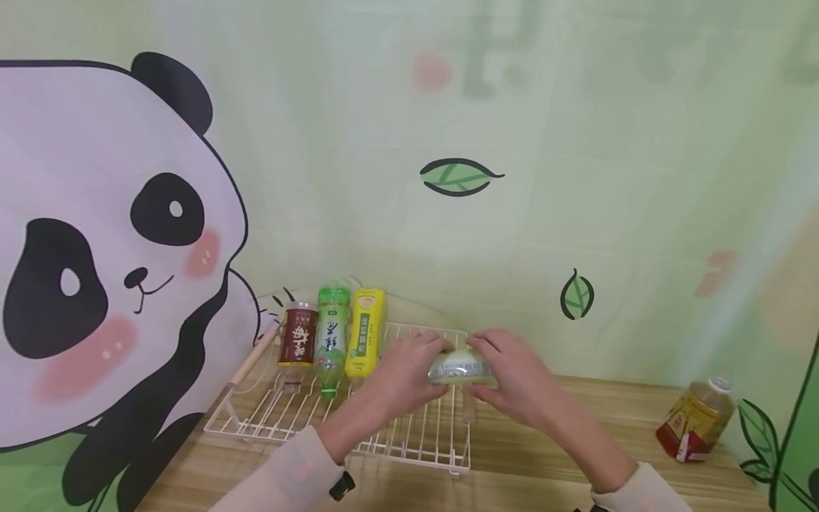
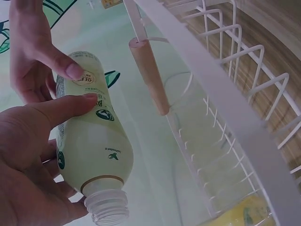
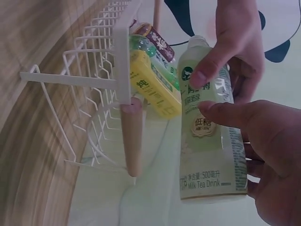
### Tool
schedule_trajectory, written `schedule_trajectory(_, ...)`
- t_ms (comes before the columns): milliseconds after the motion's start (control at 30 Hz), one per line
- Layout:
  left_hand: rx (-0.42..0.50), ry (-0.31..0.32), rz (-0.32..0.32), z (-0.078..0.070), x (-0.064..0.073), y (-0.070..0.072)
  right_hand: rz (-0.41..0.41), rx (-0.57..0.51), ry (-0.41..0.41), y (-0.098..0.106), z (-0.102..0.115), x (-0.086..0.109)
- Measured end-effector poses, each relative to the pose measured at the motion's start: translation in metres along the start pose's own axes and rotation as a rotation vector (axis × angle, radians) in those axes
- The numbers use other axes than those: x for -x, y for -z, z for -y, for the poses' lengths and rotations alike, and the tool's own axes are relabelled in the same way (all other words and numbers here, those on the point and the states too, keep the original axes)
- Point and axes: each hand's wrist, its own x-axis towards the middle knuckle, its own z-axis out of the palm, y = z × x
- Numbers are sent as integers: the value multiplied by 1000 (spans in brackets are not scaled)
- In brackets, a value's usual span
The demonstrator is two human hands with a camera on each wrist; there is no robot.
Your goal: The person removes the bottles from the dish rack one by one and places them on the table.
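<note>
A pale green milk tea bottle (image 1: 461, 365) lies sideways between both hands, above the right part of a white wire rack (image 1: 409, 448). My left hand (image 1: 406, 370) grips it near the neck end, thumb across the label. On the base half, my right hand (image 1: 515, 377) holds it, with its thumb also on the label. In the left wrist view, the threaded neck of the bottle (image 2: 96, 146) shows clear and without a cap. "Milk Tea Drink" is printed near the base of the bottle (image 3: 204, 165) in the right wrist view.
In the rack's left half lean a dark red-labelled bottle (image 1: 298, 341), a green tea bottle (image 1: 331, 341) and a yellow bottle (image 1: 365, 334). The rack has wooden handles (image 1: 252, 359). An amber bottle (image 1: 697, 419) stands at the right on the wooden table (image 1: 537, 455). A panda-print curtain (image 1: 384, 142) hangs behind.
</note>
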Motion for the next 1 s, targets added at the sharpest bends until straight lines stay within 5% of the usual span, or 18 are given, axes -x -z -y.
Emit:
schedule_trajectory(567, -81, -53, -15, -5, 3, -5, -70, 19, 51, -13, 6, 6)
schedule_trajectory(1000, -183, -99, -4, -5, 4, -7, -20, 47, 49, -5, 3, 5)
